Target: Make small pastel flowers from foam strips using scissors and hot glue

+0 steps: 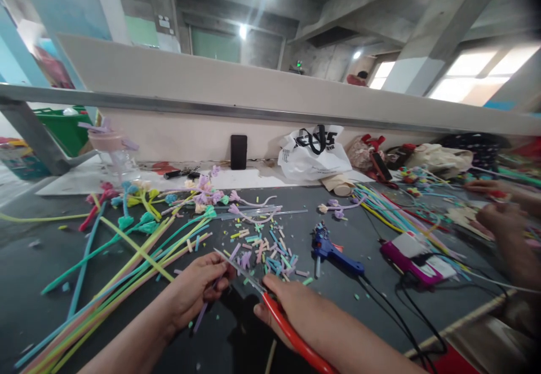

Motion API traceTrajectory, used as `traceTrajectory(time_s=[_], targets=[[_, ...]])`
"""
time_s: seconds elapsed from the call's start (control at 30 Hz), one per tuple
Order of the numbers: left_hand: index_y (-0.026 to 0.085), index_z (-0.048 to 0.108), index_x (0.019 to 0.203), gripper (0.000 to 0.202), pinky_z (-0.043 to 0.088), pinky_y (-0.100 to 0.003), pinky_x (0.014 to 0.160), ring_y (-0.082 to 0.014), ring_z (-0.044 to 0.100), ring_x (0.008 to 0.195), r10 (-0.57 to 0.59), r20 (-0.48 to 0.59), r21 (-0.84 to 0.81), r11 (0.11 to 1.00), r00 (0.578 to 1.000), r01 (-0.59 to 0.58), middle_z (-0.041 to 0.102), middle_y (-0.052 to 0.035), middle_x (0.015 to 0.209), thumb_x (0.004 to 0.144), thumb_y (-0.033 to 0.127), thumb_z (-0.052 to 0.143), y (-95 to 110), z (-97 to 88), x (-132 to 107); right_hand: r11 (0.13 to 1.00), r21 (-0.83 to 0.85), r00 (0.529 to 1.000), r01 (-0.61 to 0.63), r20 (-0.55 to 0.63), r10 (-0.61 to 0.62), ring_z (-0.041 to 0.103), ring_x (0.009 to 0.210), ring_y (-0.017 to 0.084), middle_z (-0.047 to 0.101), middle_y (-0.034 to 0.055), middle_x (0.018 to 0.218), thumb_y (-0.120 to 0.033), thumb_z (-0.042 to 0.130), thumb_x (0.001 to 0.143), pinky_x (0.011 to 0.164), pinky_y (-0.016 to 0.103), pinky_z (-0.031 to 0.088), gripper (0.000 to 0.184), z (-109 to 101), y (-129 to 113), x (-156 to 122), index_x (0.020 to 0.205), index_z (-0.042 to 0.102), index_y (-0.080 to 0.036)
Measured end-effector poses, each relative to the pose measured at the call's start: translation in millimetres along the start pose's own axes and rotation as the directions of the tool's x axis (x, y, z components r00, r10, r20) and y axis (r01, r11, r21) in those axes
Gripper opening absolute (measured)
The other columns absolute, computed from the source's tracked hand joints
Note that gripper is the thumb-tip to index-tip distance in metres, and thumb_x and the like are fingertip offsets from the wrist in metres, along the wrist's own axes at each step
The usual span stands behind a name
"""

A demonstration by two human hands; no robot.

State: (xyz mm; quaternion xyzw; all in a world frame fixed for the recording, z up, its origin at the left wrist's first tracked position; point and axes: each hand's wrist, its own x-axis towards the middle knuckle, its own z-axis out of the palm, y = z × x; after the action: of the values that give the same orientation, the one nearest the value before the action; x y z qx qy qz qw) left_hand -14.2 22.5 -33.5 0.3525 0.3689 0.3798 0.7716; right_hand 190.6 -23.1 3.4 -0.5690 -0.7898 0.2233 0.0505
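My left hand is closed with a purple pipe cleaner pinched in its fingers. One end of that stem hangs below the palm. My right hand grips red-handled scissors, whose metal blades point up and left to the left fingertips. Just beyond both hands lies a scatter of short cut pieces in purple, yellow, pink, blue and green. Long pipe cleaners in several colours spread out left of my left hand. Fuzzy flowers on stems lie farther back.
A blue glue gun with a black cord rests right of the pieces, near a magenta and white power strip. Behind stand a black phone and a white bag. Another person's hands work at the far right.
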Motion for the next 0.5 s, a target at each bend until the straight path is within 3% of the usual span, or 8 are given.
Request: traceTrajectory(time_s=[0.33,0.5], targets=[[0.012,0.057,0.074,0.017,0.011,-0.016,0.040,-0.0016,0.031,0.047,0.012,0.028,0.038,0.999,1.000,-0.013,0.052,-0.0020,0.072,0.069,0.027,0.064,-1.3,0.4,1.6,0.998,-0.069,0.995,-0.008,-0.097,0.001,0.056,0.051,0.012,0.065,-0.0012,0.066,-0.041,0.049,0.078,0.042,0.021,0.021,0.020,12.3,3.5,2.1,0.088,0.053,-0.025],[0.011,0.058,0.076,0.016,0.011,-0.016,0.040,-0.0013,0.030,0.047,0.013,0.034,0.050,0.999,0.999,-0.015,0.053,-0.0025,0.073,0.071,0.026,0.063,-3.9,-3.4,3.6,0.996,-0.090,0.996,-0.011,-0.088,0.003,0.054,0.050,0.012,0.065,-0.0001,0.066,-0.045,0.047,0.079,0.042,0.021,0.020,0.023,10.6,2.0,2.5,0.087,0.053,-0.024]])
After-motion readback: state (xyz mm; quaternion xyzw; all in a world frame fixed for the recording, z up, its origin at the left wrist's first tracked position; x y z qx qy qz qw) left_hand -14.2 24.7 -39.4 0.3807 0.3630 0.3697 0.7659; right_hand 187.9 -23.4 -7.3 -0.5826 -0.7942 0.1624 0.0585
